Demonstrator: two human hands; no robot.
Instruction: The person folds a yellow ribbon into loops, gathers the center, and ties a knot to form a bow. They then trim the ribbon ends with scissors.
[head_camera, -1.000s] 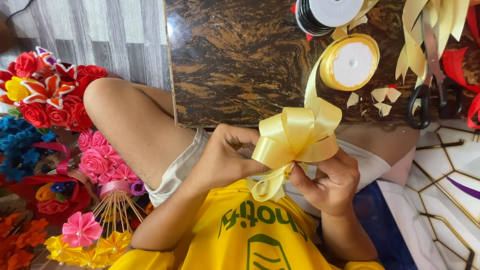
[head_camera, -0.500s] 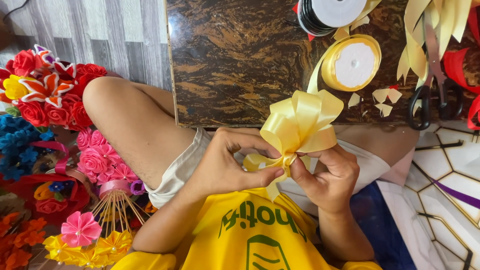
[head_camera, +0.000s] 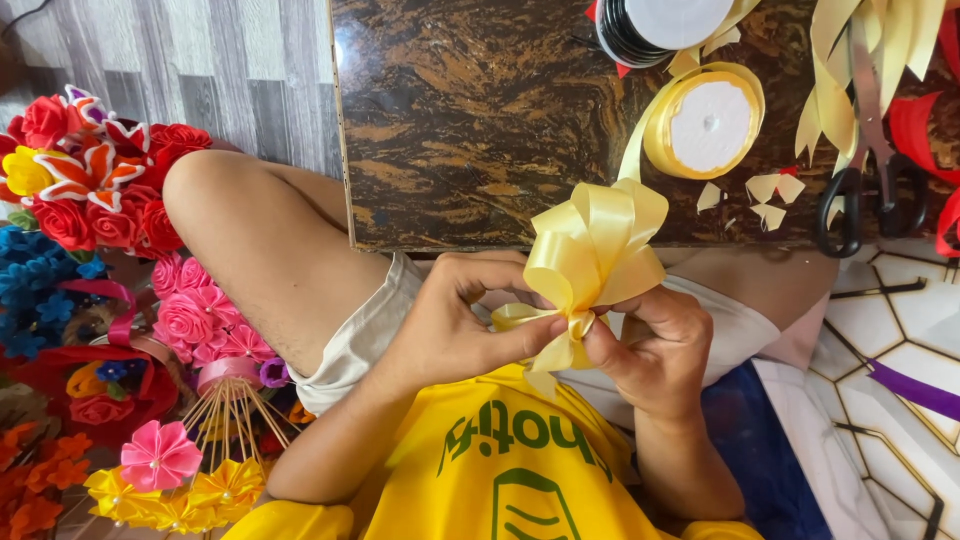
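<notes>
1. Viewing from the head camera, both hands meet just above the lap, in front of the yellow shirt.
2. Left hand: fingers curled shut, thumb and forefinger pinching the gathered waist of the yellow ribbon bow from its own side.
3. Right hand: fingers closed as well, pinching the same waist from the opposite side, touching the short ribbon tails below.
4. Bow position: held in the air between the two hands, loops fanned upward over the near edge of the dark marbled board.
5. Handling judgement: the ribbon appears light, thin, glossy and probably slippery; loops look soft and would crush under pressure. Best taken at the cinched centre, not the loops.
6. Surroundings: a yellow ribbon spool lies on the board, its strip trailing toward the bow; scissors rest near it; ribbon flower bouquets stand beside the knee.
</notes>
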